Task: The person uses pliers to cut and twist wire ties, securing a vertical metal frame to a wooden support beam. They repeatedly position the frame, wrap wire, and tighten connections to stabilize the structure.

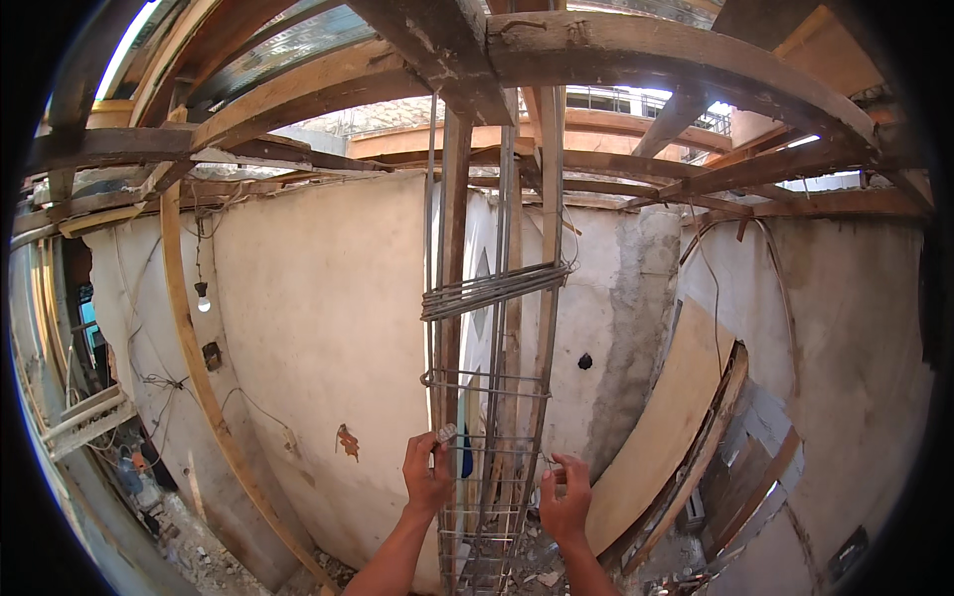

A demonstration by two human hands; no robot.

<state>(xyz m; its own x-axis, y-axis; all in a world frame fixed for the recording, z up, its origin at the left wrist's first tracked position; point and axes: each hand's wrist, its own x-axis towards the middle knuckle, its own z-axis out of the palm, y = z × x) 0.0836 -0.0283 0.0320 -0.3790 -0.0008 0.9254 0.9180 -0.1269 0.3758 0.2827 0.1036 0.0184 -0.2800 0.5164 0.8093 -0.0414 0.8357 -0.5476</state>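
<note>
Before me stands a tall rebar column cage, its upright bars crossed by thin square stirrups. My left hand is closed at the cage's left upright, with a small pale grey lump at its fingertips; what the lump is I cannot make out. At the right upright, my right hand has its fingers curled in beside a stirrup's corner. Whatever those fingers pinch is too small to name. Higher up, a stack of stirrups hangs bunched and tilted around the bars.
Wooden beams cross overhead, with a timber post rising beside the cage. Long boards lean against the right wall. A lit bulb hangs at left near a slanting wooden strut. Rubble covers the floor below.
</note>
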